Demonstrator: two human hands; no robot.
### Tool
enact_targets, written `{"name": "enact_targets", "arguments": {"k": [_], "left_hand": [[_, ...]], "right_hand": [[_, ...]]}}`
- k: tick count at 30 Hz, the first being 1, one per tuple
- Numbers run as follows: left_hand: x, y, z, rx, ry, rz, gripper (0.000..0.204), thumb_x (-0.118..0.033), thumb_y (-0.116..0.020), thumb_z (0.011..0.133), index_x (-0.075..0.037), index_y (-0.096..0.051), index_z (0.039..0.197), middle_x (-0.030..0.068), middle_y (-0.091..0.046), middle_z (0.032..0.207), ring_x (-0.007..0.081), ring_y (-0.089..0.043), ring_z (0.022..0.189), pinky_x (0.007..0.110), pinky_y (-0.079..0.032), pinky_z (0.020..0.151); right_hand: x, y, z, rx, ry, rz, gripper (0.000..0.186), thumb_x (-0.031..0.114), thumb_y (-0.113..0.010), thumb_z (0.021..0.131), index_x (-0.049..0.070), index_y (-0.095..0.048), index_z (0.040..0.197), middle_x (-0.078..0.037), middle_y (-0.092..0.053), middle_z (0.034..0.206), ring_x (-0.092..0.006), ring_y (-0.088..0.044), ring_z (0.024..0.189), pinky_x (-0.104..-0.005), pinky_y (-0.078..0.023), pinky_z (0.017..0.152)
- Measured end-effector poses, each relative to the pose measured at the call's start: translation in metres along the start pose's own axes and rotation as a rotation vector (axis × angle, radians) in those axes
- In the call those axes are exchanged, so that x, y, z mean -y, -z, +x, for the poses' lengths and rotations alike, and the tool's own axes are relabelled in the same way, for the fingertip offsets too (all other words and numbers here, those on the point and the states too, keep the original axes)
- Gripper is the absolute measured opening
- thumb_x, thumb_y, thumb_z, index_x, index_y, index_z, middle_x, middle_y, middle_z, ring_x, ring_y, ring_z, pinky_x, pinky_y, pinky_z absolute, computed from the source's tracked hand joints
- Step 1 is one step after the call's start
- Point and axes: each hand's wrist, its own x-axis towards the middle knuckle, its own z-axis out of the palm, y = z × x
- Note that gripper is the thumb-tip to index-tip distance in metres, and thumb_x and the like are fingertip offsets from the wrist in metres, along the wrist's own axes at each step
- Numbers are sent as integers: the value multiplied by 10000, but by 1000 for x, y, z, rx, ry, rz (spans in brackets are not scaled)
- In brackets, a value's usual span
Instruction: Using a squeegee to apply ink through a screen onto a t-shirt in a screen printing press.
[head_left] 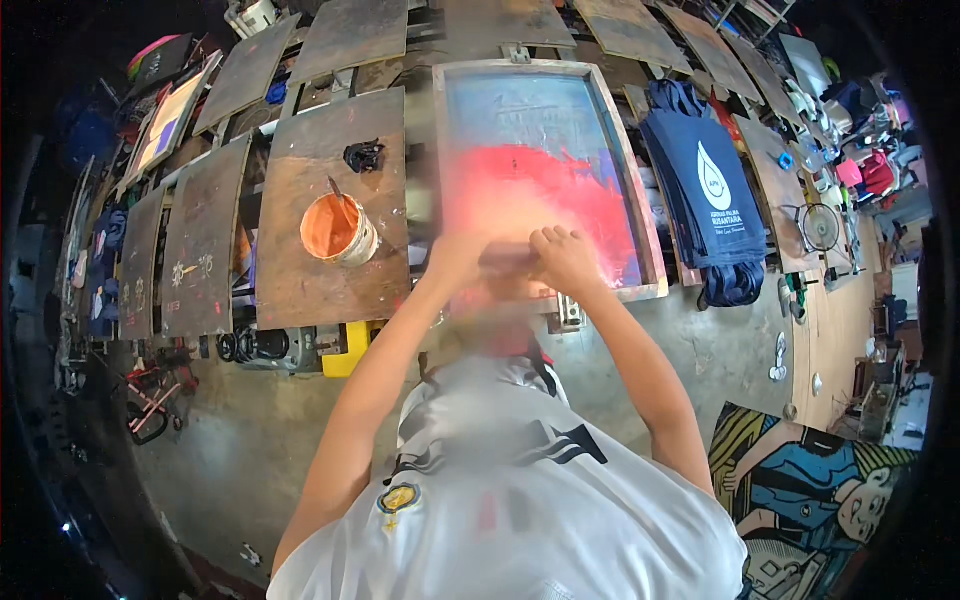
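Observation:
A screen-printing frame (636, 190) with wooden sides lies in front of me. Its mesh is bluish at the far end, and bright red ink (545, 172) covers the middle and near part. Both hands are over the frame's near end, on a dark bar-shaped squeegee (508, 260). My right hand (566, 258) is closed, its fingers curled over the squeegee's right end. At the left end my left hand (462, 252) looks closed on it too, though a blurred patch smears its fingers. This blur also hides the squeegee's lower edge.
On the board (300, 270) to the left stands an ink-stained bucket (362, 246) of orange ink with a stirring tool (338, 192) in it. A small black object (364, 155) lies beyond. Dark blue tote bags (690, 190) are stacked right of the frame. Several boards line the far side.

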Motion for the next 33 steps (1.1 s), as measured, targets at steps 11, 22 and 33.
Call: {"name": "enact_targets", "arguments": {"k": [11,22,33], "left_hand": [[13,0,18,-193,-120,108,489,-346,-861,635,-104,-579,953,78,-625,970,296,-643,923,442,-437,776],[-5,-8,-12,-62,-90,-47,608,-455,-841,656,-104,-653,1115,81,-679,943,318,-680,855,434,-532,711],[14,6,22,-205,18,-91,488,-420,-827,686,-90,-597,962,94,-650,879,359,-667,822,468,-511,677]], "right_hand": [[31,-30,2,-293,-254,-134,512,385,-846,669,124,-593,1029,-51,-627,952,-257,-597,1008,-413,-450,840],[-2,-1,-8,12,30,24,574,457,-861,619,133,-585,1004,-28,-639,978,-235,-619,988,-414,-465,822],[-17,-12,38,-25,-5,14,514,448,-800,734,100,-580,1042,-65,-657,1025,-276,-624,1065,-456,-493,854]]}}
